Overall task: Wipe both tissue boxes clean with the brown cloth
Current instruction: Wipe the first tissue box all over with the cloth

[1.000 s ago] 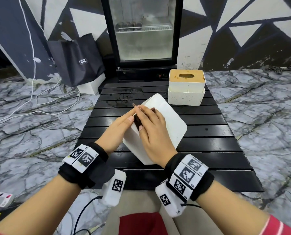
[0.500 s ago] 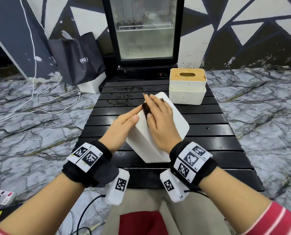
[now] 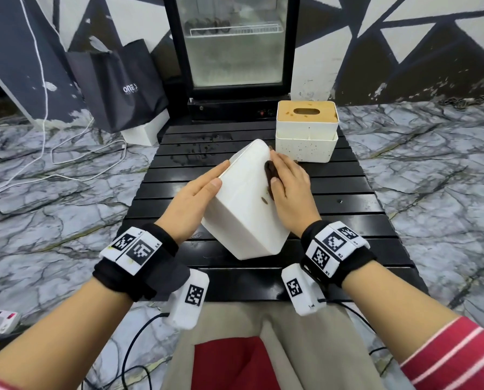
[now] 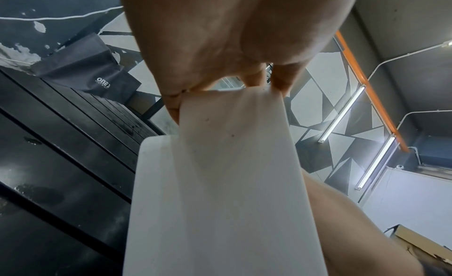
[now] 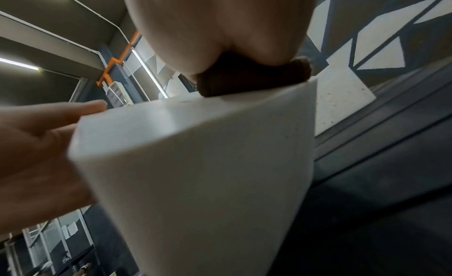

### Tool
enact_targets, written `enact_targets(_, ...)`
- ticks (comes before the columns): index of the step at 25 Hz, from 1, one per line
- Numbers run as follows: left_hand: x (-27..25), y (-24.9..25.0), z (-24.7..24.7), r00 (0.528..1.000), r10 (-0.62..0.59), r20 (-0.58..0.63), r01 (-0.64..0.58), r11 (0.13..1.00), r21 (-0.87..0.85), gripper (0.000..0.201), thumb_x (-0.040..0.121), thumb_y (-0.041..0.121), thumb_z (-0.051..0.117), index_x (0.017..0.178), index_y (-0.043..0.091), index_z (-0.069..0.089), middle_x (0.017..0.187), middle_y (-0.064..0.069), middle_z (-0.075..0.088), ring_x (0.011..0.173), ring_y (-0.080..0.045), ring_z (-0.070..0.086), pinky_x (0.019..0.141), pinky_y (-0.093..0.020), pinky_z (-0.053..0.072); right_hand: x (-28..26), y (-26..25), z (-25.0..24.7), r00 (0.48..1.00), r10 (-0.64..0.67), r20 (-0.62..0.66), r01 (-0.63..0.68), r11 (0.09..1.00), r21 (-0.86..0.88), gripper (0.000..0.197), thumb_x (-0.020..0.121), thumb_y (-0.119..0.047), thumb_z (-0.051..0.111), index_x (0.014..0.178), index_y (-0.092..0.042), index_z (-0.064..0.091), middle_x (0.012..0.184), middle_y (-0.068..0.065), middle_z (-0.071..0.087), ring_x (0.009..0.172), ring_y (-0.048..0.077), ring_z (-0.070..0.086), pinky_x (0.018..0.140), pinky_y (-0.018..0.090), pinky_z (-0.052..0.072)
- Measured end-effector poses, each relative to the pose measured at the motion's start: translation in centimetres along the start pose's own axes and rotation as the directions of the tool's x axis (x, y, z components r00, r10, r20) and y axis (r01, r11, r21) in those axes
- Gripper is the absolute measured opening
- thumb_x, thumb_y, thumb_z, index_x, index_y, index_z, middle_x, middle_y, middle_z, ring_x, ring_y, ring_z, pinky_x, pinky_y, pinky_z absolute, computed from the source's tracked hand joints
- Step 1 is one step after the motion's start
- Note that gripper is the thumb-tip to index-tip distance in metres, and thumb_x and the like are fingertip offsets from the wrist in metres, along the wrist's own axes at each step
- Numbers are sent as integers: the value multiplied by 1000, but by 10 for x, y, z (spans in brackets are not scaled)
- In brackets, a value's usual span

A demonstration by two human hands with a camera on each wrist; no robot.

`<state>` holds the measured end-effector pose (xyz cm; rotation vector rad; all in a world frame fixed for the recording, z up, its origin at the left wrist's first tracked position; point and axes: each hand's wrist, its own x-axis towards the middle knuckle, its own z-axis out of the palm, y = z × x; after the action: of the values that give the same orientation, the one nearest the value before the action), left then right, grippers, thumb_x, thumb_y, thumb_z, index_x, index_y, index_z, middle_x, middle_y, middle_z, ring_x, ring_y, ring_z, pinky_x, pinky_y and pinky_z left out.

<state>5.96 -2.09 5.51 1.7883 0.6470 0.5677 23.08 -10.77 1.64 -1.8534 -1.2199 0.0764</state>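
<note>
A plain white tissue box (image 3: 243, 209) stands tipped on one edge on the black slatted table (image 3: 348, 220). My left hand (image 3: 207, 184) lies flat against its left face with straight fingers, which the left wrist view shows reaching the far rim of the box (image 4: 220, 183). My right hand (image 3: 287, 178) presses the dark brown cloth (image 3: 271, 173) onto the upper right face near the far corner. In the right wrist view the cloth (image 5: 244, 81) is squeezed between palm and box (image 5: 195, 164). A second white tissue box (image 3: 305, 128) with a wooden slotted lid stands behind.
A small brown spot (image 3: 264, 200) marks the white box by my right thumb. Wet smears (image 3: 195, 149) show on the far slats. A glass-door fridge (image 3: 235, 52) and a black bag (image 3: 117, 85) stand behind the table. Cables (image 3: 66, 156) lie on the marble floor at left.
The white box has been turned and tipped further up on its edge. My right hand slid the cloth away from me and rightward along the box. My left hand stayed against the left side.
</note>
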Motion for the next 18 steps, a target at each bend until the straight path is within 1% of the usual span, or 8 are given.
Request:
enact_targets(3, 0, -2, 1, 1000, 0, -4, 0, 1000, -24, 30, 99, 26, 43, 121, 46, 49, 135, 17, 52, 129, -3, 44, 115, -38, 29, -19, 5, 4, 999, 30, -32, -30, 1000, 6, 49, 93, -7, 34, 141, -16, 28, 147, 8, 30, 134, 22, 20, 108, 18, -1)
enact_targets(5, -1, -1, 1, 1000, 3, -4, -3, 1000, -15, 30, 95, 33, 46, 121, 48, 50, 135, 17, 52, 129, -4, 44, 115, -38, 29, -30, 4, 10, 999, 32, -41, -33, 999, -10, 50, 91, -12, 32, 141, -16, 29, 146, 9, 32, 134, 26, 22, 106, 15, -2)
enact_targets(7, -2, 2, 2, 1000, -12, -9, 12, 1000, -3, 30, 97, 30, 45, 122, 47, 48, 136, 15, 52, 129, -6, 45, 114, -40, 30, -37, 2, 15, 999, 18, -27, -18, 1000, -1, 53, 88, -18, 28, 141, -17, 29, 145, 9, 33, 134, 26, 23, 106, 15, -3)
enact_targets(10, -4, 6, 3, 1000, -27, -10, 27, 1000, 16, 33, 100, 25, 39, 127, 43, 45, 136, 15, 52, 127, -6, 45, 113, -38, 31, -40, 3, 9, 1000, 4, -13, -4, 999, 45, 53, 88, -18, 27, 141, -17, 29, 146, 8, 33, 137, 20, 21, 108, 14, -2)
enact_targets(12, -5, 7, 4, 1000, -23, -13, 23, 1000, 10, 33, 100, 25, 39, 128, 42, 45, 137, 14, 51, 128, -5, 45, 113, -37, 31, -47, 2, 7, 998, 61, -19, -60, 997, 50, 50, 92, -14, 30, 142, -19, 27, 147, 7, 31, 136, 21, 19, 106, 14, -2)
enact_targets(14, -5, 6, 5, 1000, -21, -19, 21, 1000, 2, 34, 100, 24, 39, 129, 40, 44, 138, 13, 51, 128, -5, 45, 113, -35, 30, -56, -5, 11, 995, 86, -44, -84, 995, 47, 52, 90, -18, 29, 142, -20, 27, 147, 6, 31, 133, 23, 21, 106, 16, 0)
enact_targets(16, -4, 5, 6, 1000, -14, -21, 15, 1000, 9, 34, 100, 24, 39, 129, 40, 45, 138, 12, 51, 128, -6, 45, 113, -36, 30, -62, -13, 18, 998, 21, -52, -20, 999, 31, 54, 87, -21, 26, 141, -18, 29, 145, 7, 33, 132, 23, 24, 109, 19, 1)
enact_targets(18, -3, 3, 5, 1000, -6, -13, 6, 1000, 14, 32, 100, 25, 39, 126, 44, 47, 138, 13, 52, 128, -8, 45, 114, -39, 30, -60, -13, 19, 999, -21, -25, 22, 999, 38, 54, 87, -21, 26, 141, -17, 29, 145, 7, 33, 133, 22, 24, 110, 19, 1)
